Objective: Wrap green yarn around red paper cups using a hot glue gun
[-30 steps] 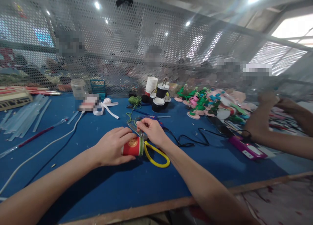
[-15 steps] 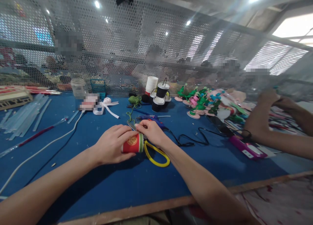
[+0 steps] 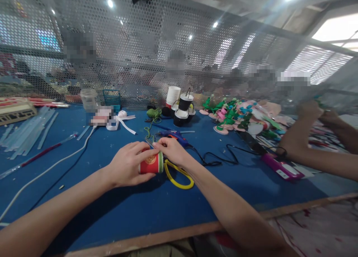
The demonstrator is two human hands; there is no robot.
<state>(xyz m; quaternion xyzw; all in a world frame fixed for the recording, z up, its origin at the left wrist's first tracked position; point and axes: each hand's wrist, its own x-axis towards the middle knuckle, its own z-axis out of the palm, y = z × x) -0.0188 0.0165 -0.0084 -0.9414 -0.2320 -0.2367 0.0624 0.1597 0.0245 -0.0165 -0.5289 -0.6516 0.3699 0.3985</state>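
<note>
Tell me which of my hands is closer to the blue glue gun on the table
Right. Your right hand sits just in front of the blue glue gun, almost touching it, while your left hand grips the red cup farther left.

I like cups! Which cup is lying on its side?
The red paper cup, held sideways in the left hand. The black cups and white cup stack farther back stand upright.

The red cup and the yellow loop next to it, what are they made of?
The red cup looks like thin paper, matte, with a printed gold emblem. The yellow loop looks like smooth, slightly shiny plastic or rubber tubing, since it bends in a curve; which one is unclear.
</note>
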